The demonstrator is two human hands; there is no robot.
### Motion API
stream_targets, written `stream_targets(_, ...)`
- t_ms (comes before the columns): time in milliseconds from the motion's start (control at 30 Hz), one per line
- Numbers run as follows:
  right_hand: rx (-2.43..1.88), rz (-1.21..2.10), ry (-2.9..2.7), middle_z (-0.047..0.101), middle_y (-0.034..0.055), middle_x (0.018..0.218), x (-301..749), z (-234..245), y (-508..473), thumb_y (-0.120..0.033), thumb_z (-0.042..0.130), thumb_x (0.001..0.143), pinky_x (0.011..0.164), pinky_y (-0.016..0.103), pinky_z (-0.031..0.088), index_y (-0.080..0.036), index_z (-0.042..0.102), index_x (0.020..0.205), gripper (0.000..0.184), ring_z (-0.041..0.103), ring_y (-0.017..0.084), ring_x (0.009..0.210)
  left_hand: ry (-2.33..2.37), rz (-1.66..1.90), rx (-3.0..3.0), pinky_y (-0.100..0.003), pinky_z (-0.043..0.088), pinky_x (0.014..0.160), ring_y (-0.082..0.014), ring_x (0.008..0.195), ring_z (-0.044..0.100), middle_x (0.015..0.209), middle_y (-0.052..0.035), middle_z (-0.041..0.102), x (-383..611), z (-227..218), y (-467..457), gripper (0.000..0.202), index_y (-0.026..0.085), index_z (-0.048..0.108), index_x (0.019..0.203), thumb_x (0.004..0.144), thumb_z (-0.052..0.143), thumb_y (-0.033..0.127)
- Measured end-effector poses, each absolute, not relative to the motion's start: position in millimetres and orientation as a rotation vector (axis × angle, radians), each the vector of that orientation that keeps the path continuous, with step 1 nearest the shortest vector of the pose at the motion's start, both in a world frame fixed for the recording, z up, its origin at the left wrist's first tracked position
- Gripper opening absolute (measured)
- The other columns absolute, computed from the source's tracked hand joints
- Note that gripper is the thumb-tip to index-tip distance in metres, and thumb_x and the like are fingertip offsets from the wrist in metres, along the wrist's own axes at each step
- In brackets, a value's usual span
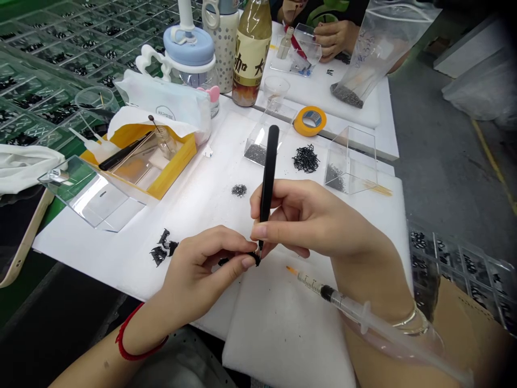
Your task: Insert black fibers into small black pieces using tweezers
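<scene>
My left hand (205, 264) pinches a small black part (253, 257) between thumb and fingers, and much of that part is hidden. In my right hand (299, 218) a pair of black tweezers (269, 178) is held upright, its tips meeting the end of the black part. Below my right wrist lies a syringe (323, 288) with an orange tip. Left of my left hand sit several black pieces (161, 249). Beyond the hands are a little heap of tiny dark bits (239, 190) and a pile of thin black strips (306, 158).
Clear boxes (350, 161) with dark grains, orange tape (310, 120), a yellow tray (173, 172), a bottle (251, 59) and a blue-lidded cup (189, 48) stand around the work mat. A co-worker's hand (337, 37) is across the table, near a zip bag (363, 59). Compartment trays (40, 48) fill the left.
</scene>
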State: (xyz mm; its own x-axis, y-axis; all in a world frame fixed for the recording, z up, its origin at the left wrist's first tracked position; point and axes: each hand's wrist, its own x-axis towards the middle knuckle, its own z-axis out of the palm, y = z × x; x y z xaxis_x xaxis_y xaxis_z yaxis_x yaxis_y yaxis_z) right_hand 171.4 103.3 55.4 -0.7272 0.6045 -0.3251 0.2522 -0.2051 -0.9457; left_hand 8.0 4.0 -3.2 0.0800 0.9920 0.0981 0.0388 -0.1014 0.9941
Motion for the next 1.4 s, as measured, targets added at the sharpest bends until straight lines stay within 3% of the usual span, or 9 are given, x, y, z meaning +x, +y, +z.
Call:
stream_targets(167,-0.994,2.030,-1.770,0.062,-0.0035,0.059,170.5,53.6,104.5,-0.012,0.067,0.073,0.027,0.010,0.034,-0.020,0.056,0.080,0.014,0.064,0.013,0.048,1.140,1.223,1.350,-0.020,0.049,0.052,-0.0113,0.067,0.063,0.083,-0.0020,0.070,7.9,-2.2,4.4,0.017,0.021,0.069,0.089,0.079,0.066,0.008)
stream_targets(667,-1.000,2.109,-1.773,0.059,-0.0052,0.060,171.5,54.1,106.3,-0.015,0.071,0.073,0.031,0.007,0.038,-0.017,0.054,0.081,0.018,0.064,0.010,0.052,1.107,1.251,1.369,-0.018,0.053,0.068,-0.0100,0.078,0.065,0.085,0.0004,0.069,8.0,-5.5,3.5,0.019,0.021,0.068,0.089,0.079,0.066,0.005)
stream_targets(1100,-1.007,2.028,-1.772,0.058,-0.0061,0.058,170.0,53.9,104.6,-0.009,0.071,0.071,0.030,0.007,0.036,-0.018,0.055,0.081,0.020,0.068,0.014,0.056,1.104,1.279,1.335,-0.016,0.052,0.069,-0.0081,0.079,0.064,0.086,0.0021,0.067,8.5,-6.5,2.6,0.021,0.022,0.067,0.090,0.079,0.065,0.005)
stream_targets(1400,-1.060,2.035,-1.739,0.059,-0.0053,0.058,167.8,54.5,103.9,-0.015,0.071,0.073,0.029,0.008,0.034,-0.018,0.055,0.080,0.018,0.066,0.012,0.053,1.100,1.292,1.319,-0.015,0.052,0.069,-0.0077,0.080,0.064,0.086,0.0023,0.068,8.2,-7.0,2.2,0.021,0.022,0.068,0.090,0.079,0.065,0.004)
